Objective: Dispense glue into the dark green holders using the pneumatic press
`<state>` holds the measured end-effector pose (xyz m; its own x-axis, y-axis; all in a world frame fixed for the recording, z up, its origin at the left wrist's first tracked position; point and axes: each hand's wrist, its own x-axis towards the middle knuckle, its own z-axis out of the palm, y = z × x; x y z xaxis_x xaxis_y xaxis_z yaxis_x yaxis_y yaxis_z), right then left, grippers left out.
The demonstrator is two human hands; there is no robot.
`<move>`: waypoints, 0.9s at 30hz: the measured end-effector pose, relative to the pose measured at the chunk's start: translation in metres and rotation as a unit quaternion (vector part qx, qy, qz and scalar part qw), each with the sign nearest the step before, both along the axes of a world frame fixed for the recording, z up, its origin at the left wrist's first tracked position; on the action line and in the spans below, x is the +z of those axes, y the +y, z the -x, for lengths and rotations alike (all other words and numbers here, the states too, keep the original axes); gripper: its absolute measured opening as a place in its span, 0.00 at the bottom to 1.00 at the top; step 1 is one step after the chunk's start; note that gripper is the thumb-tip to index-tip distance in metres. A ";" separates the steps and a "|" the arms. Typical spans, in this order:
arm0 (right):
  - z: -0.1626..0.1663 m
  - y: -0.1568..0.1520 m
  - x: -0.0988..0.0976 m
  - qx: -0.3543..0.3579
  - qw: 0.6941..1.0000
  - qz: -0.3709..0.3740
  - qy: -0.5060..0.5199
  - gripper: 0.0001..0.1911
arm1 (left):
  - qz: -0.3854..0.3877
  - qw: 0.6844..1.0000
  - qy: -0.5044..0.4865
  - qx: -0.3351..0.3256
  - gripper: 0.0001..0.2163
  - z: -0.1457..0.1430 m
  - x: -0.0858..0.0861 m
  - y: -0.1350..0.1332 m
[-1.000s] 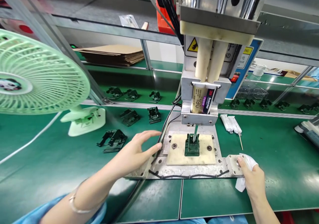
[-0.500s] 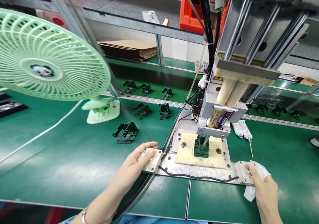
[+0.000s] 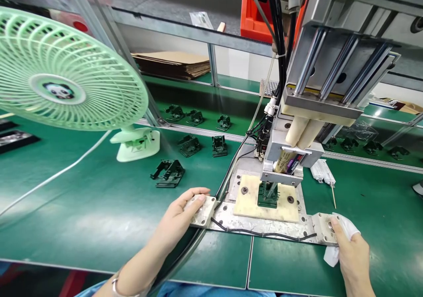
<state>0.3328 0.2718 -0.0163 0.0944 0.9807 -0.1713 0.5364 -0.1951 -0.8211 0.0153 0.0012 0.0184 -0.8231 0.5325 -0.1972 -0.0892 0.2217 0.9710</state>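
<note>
A second ago the left hand (image 3: 180,215) hovered beside the jig. Now we see it lying flat and unclenched on the left button block (image 3: 202,209), lower centre. The right hand (image 3: 352,255) is as before, thumb on the right button block (image 3: 322,227), fingers clutching a white cloth (image 3: 347,232). The dark green part (image 3: 267,195) sits on the cream plate (image 3: 251,204) at centre. The dispenser head (image 3: 291,165) hides the nozzle tip, and the frame's lower edge cuts off the right wrist.

base plate (image 3: 264,226): brushed metal | mat (image 3: 99,217): glossy green | fan (image 3: 66,72): plastic
</note>
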 end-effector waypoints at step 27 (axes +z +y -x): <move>-0.002 0.002 -0.004 0.007 1.000 -0.011 -0.002 0.29 | 0.005 1.000 0.005 0.010 0.28 -0.001 0.005 0.003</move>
